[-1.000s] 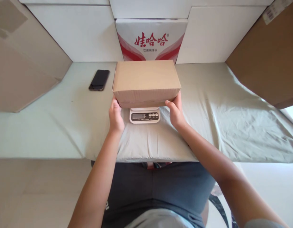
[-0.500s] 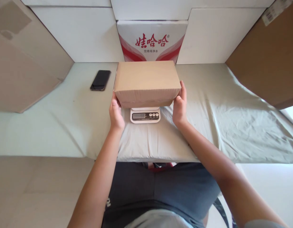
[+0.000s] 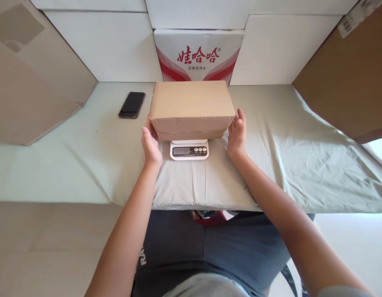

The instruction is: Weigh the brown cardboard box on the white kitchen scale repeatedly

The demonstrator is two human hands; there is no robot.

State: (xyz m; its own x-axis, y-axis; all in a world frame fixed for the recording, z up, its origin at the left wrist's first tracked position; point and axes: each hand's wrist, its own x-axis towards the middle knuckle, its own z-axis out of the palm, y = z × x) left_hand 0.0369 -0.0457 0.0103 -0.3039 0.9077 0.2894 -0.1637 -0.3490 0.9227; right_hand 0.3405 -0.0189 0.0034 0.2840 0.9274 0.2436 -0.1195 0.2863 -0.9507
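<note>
A closed brown cardboard box (image 3: 192, 101) rests on a small white kitchen scale (image 3: 189, 150). The scale's front panel with its grey display and several buttons shows below the box; its platform is mostly hidden. My left hand (image 3: 151, 144) is beside the box's near left corner, thumb lifted off and fingers partly behind the edge, so I cannot tell whether they still touch it. At the near right corner, my right hand (image 3: 237, 134) is open with its fingers loose and the palm turned toward the box, holding nothing.
A black phone (image 3: 132, 104) lies left of the box on the pale green cloth (image 3: 64, 165). Behind stands a white and red printed carton (image 3: 199, 41). Large brown cartons flank the table at left (image 3: 33, 82) and right (image 3: 342, 82).
Both hands have loosened from the box; the right hand has shifted slightly outward and its thumb has come off the side. The box stays on the scale.
</note>
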